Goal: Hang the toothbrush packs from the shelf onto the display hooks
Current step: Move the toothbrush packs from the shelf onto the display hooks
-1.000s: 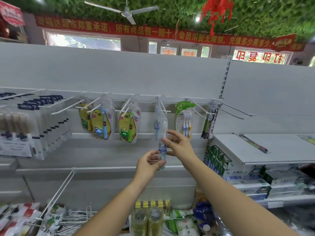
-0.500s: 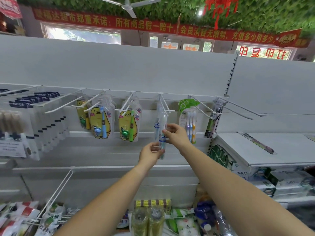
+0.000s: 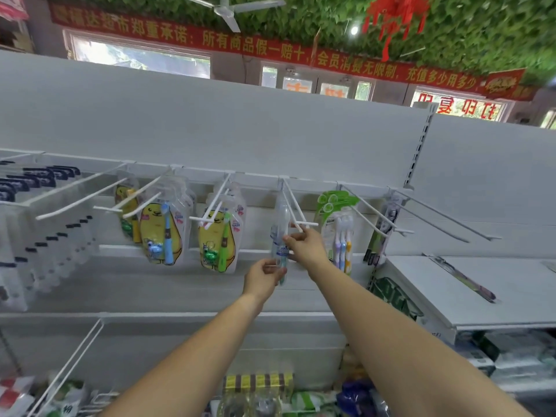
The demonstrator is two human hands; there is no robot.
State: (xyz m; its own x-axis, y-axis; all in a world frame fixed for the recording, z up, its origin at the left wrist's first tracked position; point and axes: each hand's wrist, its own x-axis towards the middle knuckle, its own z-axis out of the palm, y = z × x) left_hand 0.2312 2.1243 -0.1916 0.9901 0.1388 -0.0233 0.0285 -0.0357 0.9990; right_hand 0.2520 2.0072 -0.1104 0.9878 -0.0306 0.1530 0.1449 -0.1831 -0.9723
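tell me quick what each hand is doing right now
Left hand: closed, pinching the bottom end of the clear toothbrush pack.
Right hand: closed, pinching the same pack higher up.

A white shelf bears one dark toothbrush pack, lying flat and slantwise.

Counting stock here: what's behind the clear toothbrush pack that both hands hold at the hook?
Another clear pack hangs on the hook behind the held pack. Any further packs behind that one are covered, so the count cannot be told.
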